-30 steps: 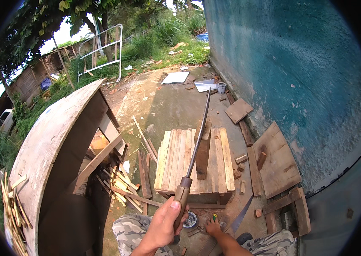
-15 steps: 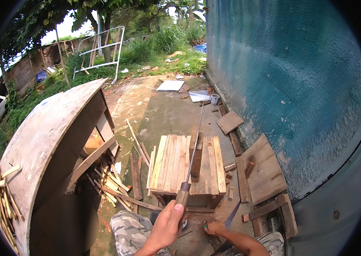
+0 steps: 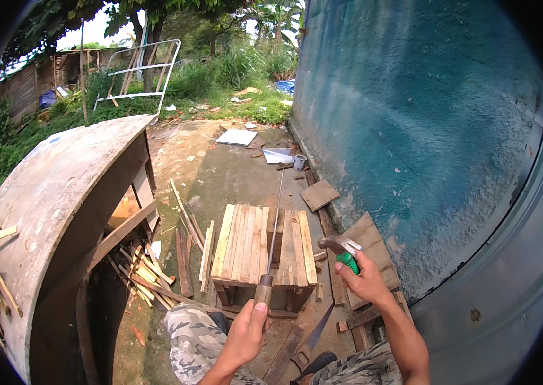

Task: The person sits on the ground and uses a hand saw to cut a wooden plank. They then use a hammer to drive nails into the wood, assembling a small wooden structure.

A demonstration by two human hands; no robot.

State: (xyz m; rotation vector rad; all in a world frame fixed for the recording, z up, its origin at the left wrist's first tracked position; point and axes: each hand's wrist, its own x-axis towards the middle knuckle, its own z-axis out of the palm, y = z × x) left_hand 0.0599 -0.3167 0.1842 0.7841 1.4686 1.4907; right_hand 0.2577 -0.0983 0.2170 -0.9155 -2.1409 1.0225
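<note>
My left hand (image 3: pixel 245 333) is closed around the brown handle of a long tool with a thin metal shaft (image 3: pixel 274 244). The shaft points up and away over a small slatted wooden table (image 3: pixel 249 240); whether its tip touches anything I cannot tell. My right hand (image 3: pixel 364 279) grips a claw hammer (image 3: pixel 332 243) by its green handle, close under the head. It is raised to the right of the slatted table. On the table's top, partly behind the shaft, is a darker wooden block (image 3: pixel 276 221).
A handsaw (image 3: pixel 316 333) leans low near my feet, beside a plank (image 3: pixel 284 353). To the left stands a large curved wooden panel (image 3: pixel 59 173), with thin sticks (image 3: pixel 146 269) piled near it. Boards (image 3: pixel 364 237) lie along the blue wall (image 3: pixel 412 128) at right.
My right hand has come up from low near the ground and now holds the claw hammer. My left hand, with the long tool, has shifted slightly in the view, which has turned right.
</note>
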